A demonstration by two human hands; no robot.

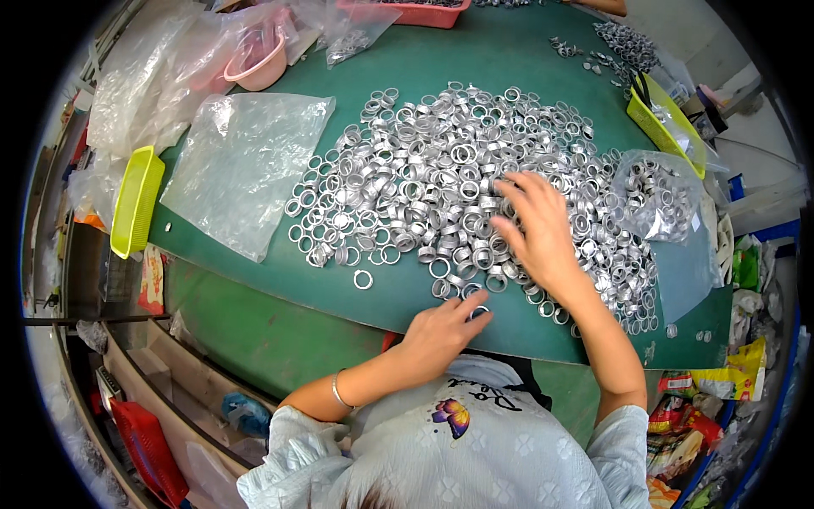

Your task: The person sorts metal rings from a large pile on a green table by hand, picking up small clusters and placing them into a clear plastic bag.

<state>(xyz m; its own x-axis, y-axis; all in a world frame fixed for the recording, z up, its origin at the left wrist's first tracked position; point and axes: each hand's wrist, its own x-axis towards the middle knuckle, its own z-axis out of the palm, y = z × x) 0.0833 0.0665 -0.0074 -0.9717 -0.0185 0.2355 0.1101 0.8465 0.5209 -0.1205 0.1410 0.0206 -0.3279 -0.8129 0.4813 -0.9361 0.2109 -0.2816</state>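
Note:
A wide heap of silver metal rings (398,182) is spread over the green table. My right hand (538,233) reaches over the heap's right part, fingers apart, the fingertips at the rings and nothing visibly gripped. By the table's near edge, my left hand (437,335) pinches a metal ring (479,312) between thumb and fingers; other rings at the heap's front edge lie just beyond it. One loose ring (363,279) rests apart on the table to the left of that hand.
A clear plastic sheet or bag (250,170) lies left of the heap, near a yellow basket (136,204). On the right are a clear bag of rings (661,199) and another yellow basket (670,127). A pink basin (259,68) and a pink tray (415,13) stand far off.

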